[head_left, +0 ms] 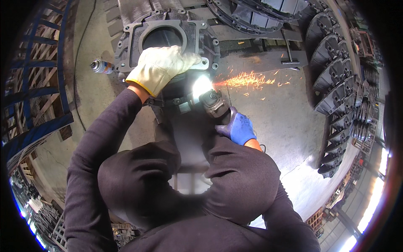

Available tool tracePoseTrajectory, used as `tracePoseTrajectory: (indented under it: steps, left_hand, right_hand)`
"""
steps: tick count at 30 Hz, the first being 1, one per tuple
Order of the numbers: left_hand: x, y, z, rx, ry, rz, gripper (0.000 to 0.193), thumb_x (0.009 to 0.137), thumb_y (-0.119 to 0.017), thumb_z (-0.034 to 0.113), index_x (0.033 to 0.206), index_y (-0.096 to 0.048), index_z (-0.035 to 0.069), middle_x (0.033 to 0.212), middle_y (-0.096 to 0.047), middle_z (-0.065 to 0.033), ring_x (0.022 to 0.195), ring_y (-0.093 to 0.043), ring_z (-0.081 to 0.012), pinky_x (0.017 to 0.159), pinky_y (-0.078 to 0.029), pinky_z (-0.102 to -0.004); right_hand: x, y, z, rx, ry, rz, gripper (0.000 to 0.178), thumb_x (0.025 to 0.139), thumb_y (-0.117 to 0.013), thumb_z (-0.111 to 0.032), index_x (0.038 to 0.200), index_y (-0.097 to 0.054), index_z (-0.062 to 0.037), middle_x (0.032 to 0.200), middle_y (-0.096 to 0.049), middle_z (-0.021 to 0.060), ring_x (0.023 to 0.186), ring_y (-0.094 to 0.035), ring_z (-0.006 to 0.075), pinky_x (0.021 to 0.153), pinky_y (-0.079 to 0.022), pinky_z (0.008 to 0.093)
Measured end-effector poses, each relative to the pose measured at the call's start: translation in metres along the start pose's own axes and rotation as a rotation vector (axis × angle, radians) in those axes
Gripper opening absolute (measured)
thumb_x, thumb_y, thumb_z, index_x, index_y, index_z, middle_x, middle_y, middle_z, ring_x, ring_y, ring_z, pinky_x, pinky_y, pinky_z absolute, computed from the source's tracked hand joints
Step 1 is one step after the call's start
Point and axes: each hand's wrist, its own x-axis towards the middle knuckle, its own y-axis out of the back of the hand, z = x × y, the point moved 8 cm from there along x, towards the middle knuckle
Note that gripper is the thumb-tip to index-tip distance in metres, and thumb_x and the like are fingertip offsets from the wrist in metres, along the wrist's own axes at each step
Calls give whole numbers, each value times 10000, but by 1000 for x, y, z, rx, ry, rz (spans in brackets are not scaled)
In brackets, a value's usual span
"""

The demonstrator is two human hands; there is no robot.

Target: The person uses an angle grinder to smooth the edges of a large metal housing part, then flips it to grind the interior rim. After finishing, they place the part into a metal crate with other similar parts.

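Note:
My left hand [163, 67], in a cream work glove with a yellow cuff edge, grips the near edge of a grey metal casting [196, 38], just below its large round opening. My right hand [238, 127], in a blue and dark glove, is closed around the body of an angle grinder [214, 102]. The grinder's head is against the near side of the casting, where a white glare hides the contact spot. Orange sparks [247, 80] stream off to the right.
A spray can [102, 66] is on the floor left of the casting, near a thin dark cable [79, 54]. Blue metal racking [37, 88] stands at far left. Large round castings [260, 14] lie at the back, and a row of curved castings [333, 71] lines the right side.

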Motion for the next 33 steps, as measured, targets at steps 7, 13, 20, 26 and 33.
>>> tracePoseTrajectory:
  steps: [7,13,20,26,33]
  left_hand:
    - [2,-1,-3,1,39,5,696,1067,-600,677,875,-748,25,821,-751,-226,837,-758,-401,767,-586,-485]
    - [1,0,-4,-21,62,10,628,1064,-641,571,818,-766,6,726,-713,-224,699,-748,-379,674,-593,-446]
    - [-2,-8,-3,73,-18,-37,453,1099,-639,505,992,-709,70,773,-687,-123,766,-738,-318,708,-581,-432]
    - [-4,-12,-5,123,-67,-4,471,1099,-636,522,974,-708,73,784,-670,-122,758,-728,-310,691,-573,-433]
    - [-5,-9,-2,118,-65,32,508,1099,-620,554,983,-711,68,783,-680,-127,773,-731,-319,719,-571,-439]
  right_hand:
    - [-12,8,6,164,27,14,982,740,-907,-512,1535,-596,-26,1257,-772,295,1182,-751,453,1036,-595,511]
    - [-14,1,24,112,-4,21,924,741,-911,-483,1495,-623,-35,1241,-778,287,1181,-751,454,1034,-596,513]
    - [-6,1,17,66,27,33,961,748,-896,-499,1514,-603,0,1278,-768,290,1204,-741,445,1057,-584,510]
    - [-2,1,7,0,16,24,1011,751,-885,-522,1546,-577,20,1266,-768,299,1190,-745,449,1050,-584,511]
    - [-2,0,2,2,26,30,1040,752,-888,-520,1581,-537,1,1248,-769,305,1171,-751,456,1028,-590,518]
